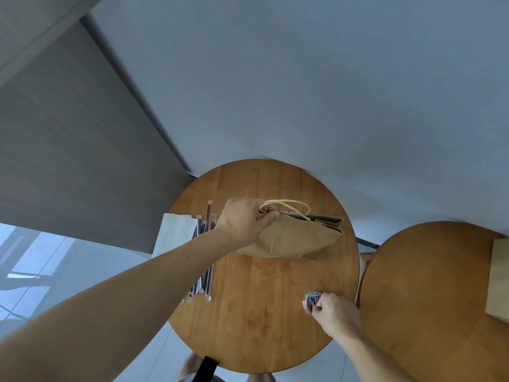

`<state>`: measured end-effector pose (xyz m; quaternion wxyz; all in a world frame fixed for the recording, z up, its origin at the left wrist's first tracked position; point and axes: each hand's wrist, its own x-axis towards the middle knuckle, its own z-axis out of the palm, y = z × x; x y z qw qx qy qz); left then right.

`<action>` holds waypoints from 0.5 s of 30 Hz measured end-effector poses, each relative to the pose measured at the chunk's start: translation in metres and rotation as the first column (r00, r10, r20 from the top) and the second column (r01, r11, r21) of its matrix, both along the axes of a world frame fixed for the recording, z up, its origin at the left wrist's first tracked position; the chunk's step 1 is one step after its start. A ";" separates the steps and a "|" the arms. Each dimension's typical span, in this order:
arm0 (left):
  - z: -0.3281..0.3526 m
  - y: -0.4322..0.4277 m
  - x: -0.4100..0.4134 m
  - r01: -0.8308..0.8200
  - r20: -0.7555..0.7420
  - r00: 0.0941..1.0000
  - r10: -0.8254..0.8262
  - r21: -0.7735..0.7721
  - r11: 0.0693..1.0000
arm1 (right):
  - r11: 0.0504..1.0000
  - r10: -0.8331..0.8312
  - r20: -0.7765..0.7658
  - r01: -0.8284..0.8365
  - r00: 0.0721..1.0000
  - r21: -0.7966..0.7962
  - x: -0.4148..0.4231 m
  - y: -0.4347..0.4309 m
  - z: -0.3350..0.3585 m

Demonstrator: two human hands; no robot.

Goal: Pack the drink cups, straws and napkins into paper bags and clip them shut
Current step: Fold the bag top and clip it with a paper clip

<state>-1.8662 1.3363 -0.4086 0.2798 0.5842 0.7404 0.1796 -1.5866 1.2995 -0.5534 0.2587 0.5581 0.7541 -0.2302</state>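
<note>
The bag (292, 238) is being held on the near round surface (261, 312). Its mouth is being pinched flat by the left grip (245, 221), whose fingers are curled round the folded top just beside the handles (286, 206). The right grip (337, 312) is being held at the tub (311, 301) of coloured clips, with its fingertips curled into it. Whether a clip is already being pinched cannot be told.

Several risks are being run here. The tub is sitting near the surface's right rim, so a sideways tug could tip it or push it off. The clips look tangled, so a bunch could be lifted together and scattered. The bag's top is being gripped at one end only and the far end is gaping slightly. The fold could therefore spring open, or a clip could catch one layer alone. What is inside the bag is hidden, and a hard pull on the leaning bag could upset it. The left forearm is being held right over the straws (205, 257), which could be brushed off.

The straws are lying at the left rim beside what seem to be the napkins (175, 235), which are overhanging it. A second round wooden surface (427, 299) is standing just to the right, with another bag (498, 279) on it at the frame's edge. The room is being bounded by a pale wall (303, 78) and a dark grey panel (68, 147), above a glossy tiled floor (41, 271).
</note>
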 end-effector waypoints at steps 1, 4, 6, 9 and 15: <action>0.000 0.000 0.000 -0.001 -0.003 1.000 0.001 -0.002 1.000 | 1.000 0.002 -0.012 -0.002 1.000 0.004 0.001 0.001 0.000; -0.001 0.000 -0.001 -0.005 0.001 1.000 0.005 -0.003 1.000 | 1.000 0.000 -0.056 0.001 0.998 0.013 0.006 0.002 0.000; -0.001 -0.001 -0.001 -0.003 0.003 1.000 0.004 -0.013 1.000 | 1.000 0.007 -0.064 -0.007 0.998 0.002 0.009 0.002 -0.001; -0.003 -0.001 -0.001 -0.005 0.005 1.000 0.005 -0.020 1.000 | 1.000 -0.011 -0.083 0.009 0.996 -0.021 0.009 0.002 -0.004; -0.004 -0.002 -0.001 -0.006 0.015 1.000 0.006 -0.004 1.000 | 0.995 -0.076 -0.068 0.071 0.995 -0.077 0.002 0.003 -0.006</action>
